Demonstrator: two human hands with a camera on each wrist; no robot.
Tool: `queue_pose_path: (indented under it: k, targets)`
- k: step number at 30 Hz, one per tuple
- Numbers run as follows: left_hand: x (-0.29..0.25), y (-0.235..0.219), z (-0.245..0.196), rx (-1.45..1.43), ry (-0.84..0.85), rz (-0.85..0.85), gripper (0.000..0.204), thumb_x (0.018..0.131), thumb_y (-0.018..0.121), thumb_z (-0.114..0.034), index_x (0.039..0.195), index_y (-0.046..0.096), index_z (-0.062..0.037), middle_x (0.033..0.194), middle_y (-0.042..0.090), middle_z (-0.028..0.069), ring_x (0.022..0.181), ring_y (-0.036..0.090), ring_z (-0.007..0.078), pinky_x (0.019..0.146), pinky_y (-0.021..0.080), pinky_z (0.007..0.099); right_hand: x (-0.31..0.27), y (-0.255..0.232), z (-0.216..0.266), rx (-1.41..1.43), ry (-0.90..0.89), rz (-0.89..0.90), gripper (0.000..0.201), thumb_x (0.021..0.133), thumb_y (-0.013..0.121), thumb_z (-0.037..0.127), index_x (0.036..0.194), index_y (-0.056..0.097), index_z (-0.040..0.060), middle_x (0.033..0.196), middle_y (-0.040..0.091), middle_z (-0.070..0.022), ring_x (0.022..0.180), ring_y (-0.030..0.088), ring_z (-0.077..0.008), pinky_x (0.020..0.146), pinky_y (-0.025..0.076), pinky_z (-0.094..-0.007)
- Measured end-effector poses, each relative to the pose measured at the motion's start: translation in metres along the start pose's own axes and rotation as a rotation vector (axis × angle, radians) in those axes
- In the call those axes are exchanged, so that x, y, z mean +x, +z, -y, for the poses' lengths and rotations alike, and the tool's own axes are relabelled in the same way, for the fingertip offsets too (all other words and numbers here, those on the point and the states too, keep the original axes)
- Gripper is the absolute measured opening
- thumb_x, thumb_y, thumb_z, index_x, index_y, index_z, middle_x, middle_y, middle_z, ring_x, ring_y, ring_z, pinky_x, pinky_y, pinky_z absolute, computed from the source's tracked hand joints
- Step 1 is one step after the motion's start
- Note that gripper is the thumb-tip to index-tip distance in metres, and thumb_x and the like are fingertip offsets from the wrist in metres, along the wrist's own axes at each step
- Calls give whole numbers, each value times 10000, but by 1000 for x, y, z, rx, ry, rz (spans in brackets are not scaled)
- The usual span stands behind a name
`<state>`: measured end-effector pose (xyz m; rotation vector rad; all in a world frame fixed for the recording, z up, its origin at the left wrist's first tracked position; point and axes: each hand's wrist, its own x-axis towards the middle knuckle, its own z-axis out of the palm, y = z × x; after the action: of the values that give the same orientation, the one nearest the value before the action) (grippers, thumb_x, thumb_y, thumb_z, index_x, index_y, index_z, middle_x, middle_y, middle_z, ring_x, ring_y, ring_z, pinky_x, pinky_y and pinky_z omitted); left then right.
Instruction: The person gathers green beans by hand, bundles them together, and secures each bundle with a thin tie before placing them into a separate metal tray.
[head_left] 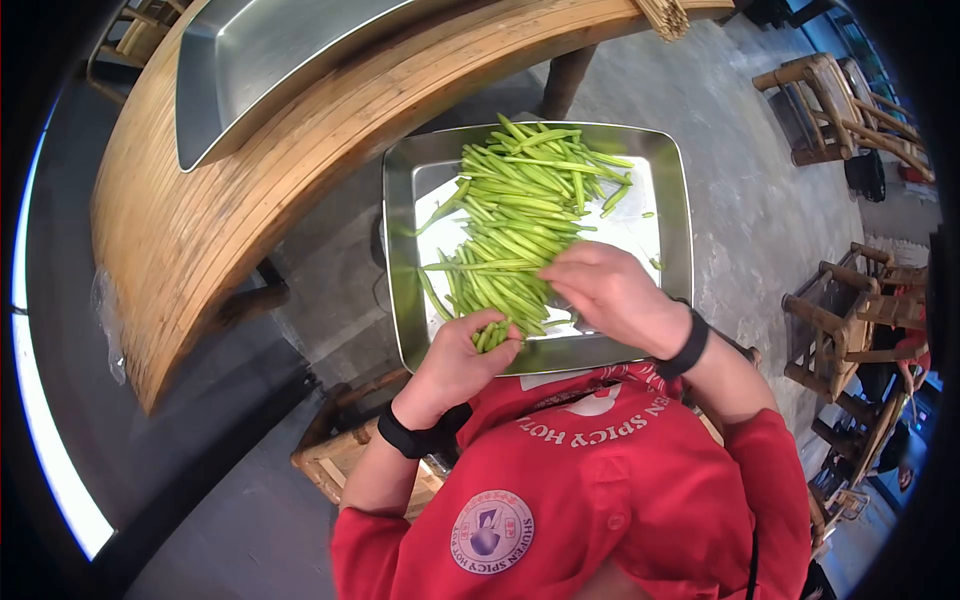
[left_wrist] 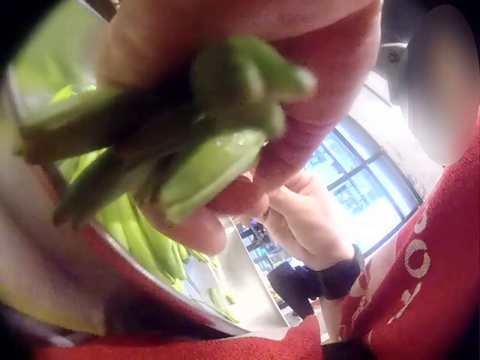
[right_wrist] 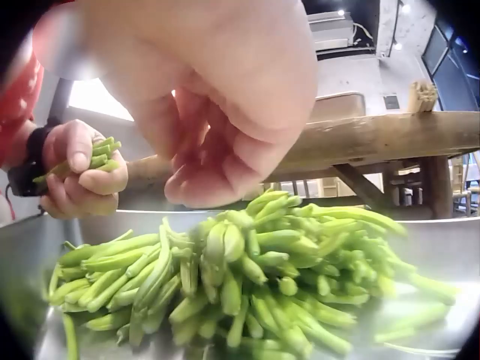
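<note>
In my left hand I grip a small bundle of green beans, held low over the tray's near left side. The bundle's ends stick out past my thumb and fingers in the left wrist view. My right hand hovers over the near right of the bean pile, its fingers curled inward with no bean showing between them. Below spreads the heap of green beans, stacked across the middle and far part of the metal tray. The right palm is partly hidden.
A curved wooden table stands to the far left and bears a second metal tray. Small bean pieces lie at the tray's right side. Wooden chairs stand on the right. The tray's near edge meets my red shirt.
</note>
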<state>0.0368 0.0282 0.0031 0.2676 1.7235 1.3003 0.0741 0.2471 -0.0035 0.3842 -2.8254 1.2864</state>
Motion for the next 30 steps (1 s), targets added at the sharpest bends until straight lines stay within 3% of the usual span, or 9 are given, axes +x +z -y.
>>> queue_pose_path:
  k: [2,7,10,12,17,21,24,26,30]
  targets:
    - [-5,-3,4,-173,-178,-115,64,841,610,-42,896,603,-9,726,583,-8,618,537,50,574,433,191,17,29,1,4,-44,-20,219,749,624,9,964,640,42,891,619,-96,790,604,-271,658,503,-344]
    - [-10,-1,15,-408,-159,-231,66,842,599,-27,902,580,-7,728,592,16,614,551,77,581,447,208,36,57,12,-208,4,123,254,776,532,81,1022,584,45,917,582,-87,809,607,-270,629,507,-363]
    - [-11,-1,19,-488,-106,-264,69,848,593,-20,913,576,-5,735,596,28,621,557,91,591,454,217,33,56,17,-293,37,202,228,731,639,48,958,629,73,911,578,-70,759,604,-233,604,501,-331]
    - [-9,0,22,-503,-79,-261,66,851,590,-17,915,575,-3,739,597,31,630,559,95,598,457,221,26,48,15,-137,-57,1,216,715,664,40,928,642,68,862,566,-65,726,593,-221,584,487,-321]
    - [-5,11,4,-504,175,-423,58,864,591,-30,913,573,-4,793,630,67,742,594,114,653,476,237,9,4,41,62,-38,-136,179,721,681,14,893,644,45,786,563,-84,664,575,-208,560,460,-310]
    - [-3,18,-5,-228,279,-256,66,861,604,-39,908,571,-6,829,641,61,787,589,104,687,476,236,-5,-9,46,459,287,61,107,786,643,3,892,630,16,766,584,-86,591,583,-149,532,440,-266]
    - [-1,18,-10,-106,47,-67,116,832,651,-57,907,578,-6,811,639,32,755,568,82,696,464,233,-14,-7,36,736,488,96,120,776,651,22,894,627,22,781,595,-94,633,599,-180,543,456,-278]
    - [-2,18,-13,16,97,-58,133,824,661,-63,916,584,-5,793,634,27,730,562,82,677,460,229,-19,-10,24,234,25,171,125,780,647,66,901,620,47,788,593,-95,674,604,-223,557,480,-305]
    - [1,25,-4,238,230,-109,170,808,675,-71,945,601,-4,765,619,8,688,543,75,625,447,217,-31,-2,13,-26,-80,233,147,769,633,90,910,609,57,792,581,-95,704,597,-257,574,492,-339]
